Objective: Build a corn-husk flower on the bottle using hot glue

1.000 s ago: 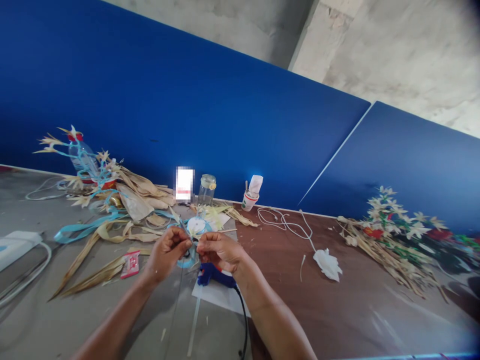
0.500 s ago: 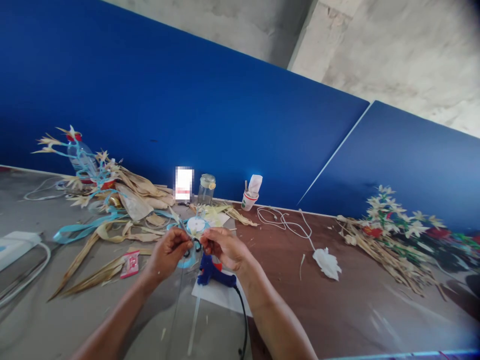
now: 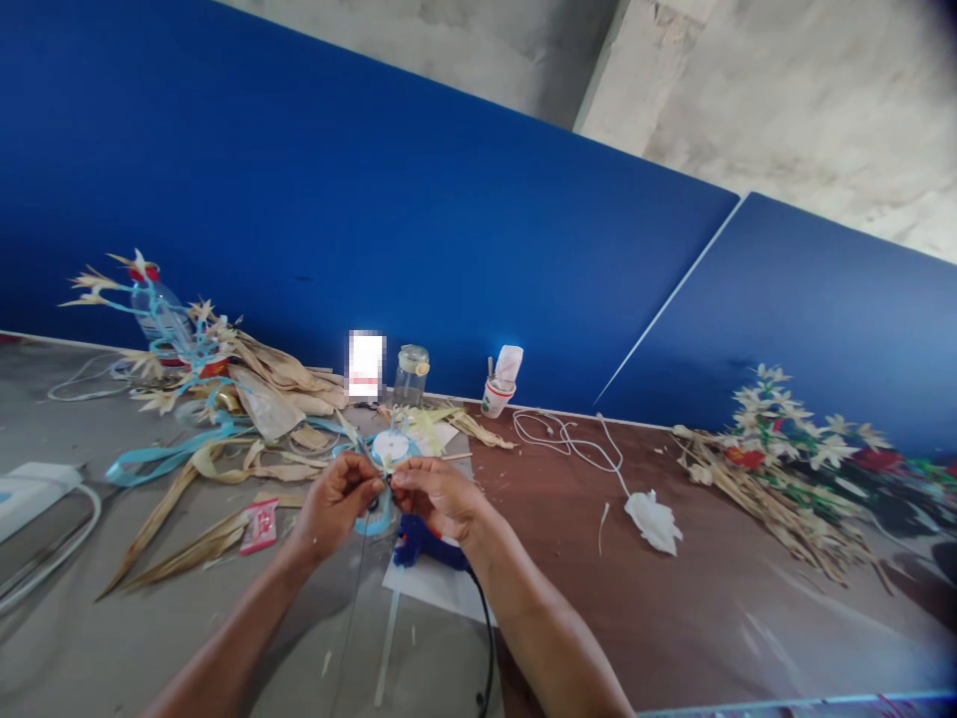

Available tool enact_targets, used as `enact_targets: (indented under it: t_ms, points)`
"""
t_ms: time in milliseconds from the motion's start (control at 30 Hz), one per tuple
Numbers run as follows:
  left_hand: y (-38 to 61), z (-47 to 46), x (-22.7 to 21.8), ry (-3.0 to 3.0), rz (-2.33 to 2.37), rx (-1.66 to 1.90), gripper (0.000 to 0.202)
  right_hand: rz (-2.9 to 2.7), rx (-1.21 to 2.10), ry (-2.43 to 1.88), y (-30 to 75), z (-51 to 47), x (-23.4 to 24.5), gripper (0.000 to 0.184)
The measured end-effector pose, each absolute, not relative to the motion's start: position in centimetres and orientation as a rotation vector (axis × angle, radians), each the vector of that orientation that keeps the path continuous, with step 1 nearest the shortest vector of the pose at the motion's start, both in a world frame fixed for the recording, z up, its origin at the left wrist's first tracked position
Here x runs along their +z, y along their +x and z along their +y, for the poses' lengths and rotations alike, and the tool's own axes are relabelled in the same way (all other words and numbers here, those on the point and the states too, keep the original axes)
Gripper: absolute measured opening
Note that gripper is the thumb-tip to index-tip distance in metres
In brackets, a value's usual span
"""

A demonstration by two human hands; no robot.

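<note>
My left hand (image 3: pixel 342 506) and my right hand (image 3: pixel 438 496) meet above the table, both closed with fingertips pinched. A small pale flower-like piece (image 3: pixel 387 463) shows at their tips, seemingly in my left fingers; what my right fingers pinch is too small to make out. A dark loop (image 3: pixel 373 506), perhaps a scissors handle, is partly hidden by my left fingers. Just behind the hands is a white-topped spool with light blue ribbon (image 3: pixel 391 445). Under my right wrist lies a blue glue gun (image 3: pixel 426 544) on white paper (image 3: pixel 441 590), with a translucent glue stick (image 3: pixel 387 648) pointing toward me.
Dried husks (image 3: pixel 280 374) and blue-stemmed flowers (image 3: pixel 201 334) crowd the left, beside a plastic bottle (image 3: pixel 160 314). A glass jar (image 3: pixel 411 377), a paper cup (image 3: pixel 497 397) and a white cable (image 3: pixel 568 439) line the blue partition (image 3: pixel 449 229). White flowers (image 3: pixel 778 419) lie far right.
My right hand has shifted slightly left and up, its fingertips now meeting those of my left hand. My left hand has barely moved.
</note>
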State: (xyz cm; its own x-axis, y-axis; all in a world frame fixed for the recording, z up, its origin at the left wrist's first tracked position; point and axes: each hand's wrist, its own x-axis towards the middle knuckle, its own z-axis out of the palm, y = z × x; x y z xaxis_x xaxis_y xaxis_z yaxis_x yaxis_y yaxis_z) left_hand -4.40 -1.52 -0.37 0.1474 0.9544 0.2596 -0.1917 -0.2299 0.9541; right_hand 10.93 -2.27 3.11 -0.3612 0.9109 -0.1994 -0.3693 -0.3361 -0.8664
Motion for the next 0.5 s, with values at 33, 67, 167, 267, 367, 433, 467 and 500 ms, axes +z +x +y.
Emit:
enact_targets:
  t_ms: [33, 67, 167, 267, 367, 433, 467, 500]
  points:
    - [-4.4, -1.5, -0.4, 1.319, 0.826, 1.334, 0.025, -0.925, 1.840, -0.885, 10.9, -2.2, 3.0, 0.018]
    - [-4.3, -1.5, -0.4, 1.308, 0.827, 1.336, 0.026, -0.913, 1.852, -0.877, 10.9, -2.2, 2.9, 0.017]
    - [-4.3, -1.6, -0.4, 1.273, 0.820, 1.327, 0.027, -0.889, 1.871, -0.870, 10.9, -2.1, 2.8, 0.017]
    - [-4.2, -1.5, -0.5, 1.228, 0.802, 1.326, 0.027, -0.874, 1.897, -0.885, 10.9, -2.0, 2.7, 0.017]
    - [-4.3, -1.4, -0.3, 1.175, 0.779, 1.348, 0.029, -0.873, 1.928, -0.897, 10.9, -1.8, 2.3, 0.016]
    - [-4.3, -1.3, -0.2, 1.128, 0.767, 1.368, 0.032, -0.874, 1.945, -0.904, 10.9, -1.6, 2.0, 0.016]
    - [-4.3, -1.3, -0.1, 1.104, 0.765, 1.375, 0.033, -0.871, 1.948, -0.910, 10.8, -1.5, 1.8, 0.016]
    - [-4.4, -1.3, 0.0, 1.085, 0.765, 1.380, 0.034, -0.865, 1.941, -0.918, 10.8, -1.4, 1.7, 0.016]
